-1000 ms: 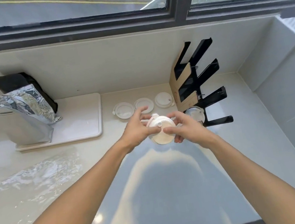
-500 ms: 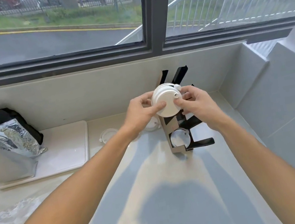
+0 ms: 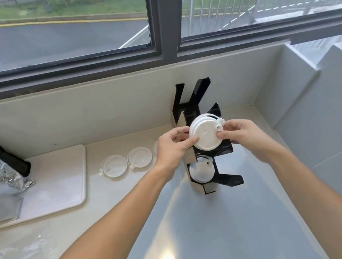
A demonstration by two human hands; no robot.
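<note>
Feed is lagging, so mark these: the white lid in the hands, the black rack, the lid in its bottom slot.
white lid [image 3: 206, 139], head view, centre of face
black rack [image 3: 231, 180], head view, lowest right prong
lid in bottom slot [image 3: 200, 171], head view, middle of disc

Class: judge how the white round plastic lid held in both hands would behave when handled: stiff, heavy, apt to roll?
Probably light: the left hand and right hand pinch the white round plastic lid with fingertips alone. Likely thin and slightly flexible, like the translucent round lids lying flat on the pale counter. On edge, its round rim could roll.
</note>
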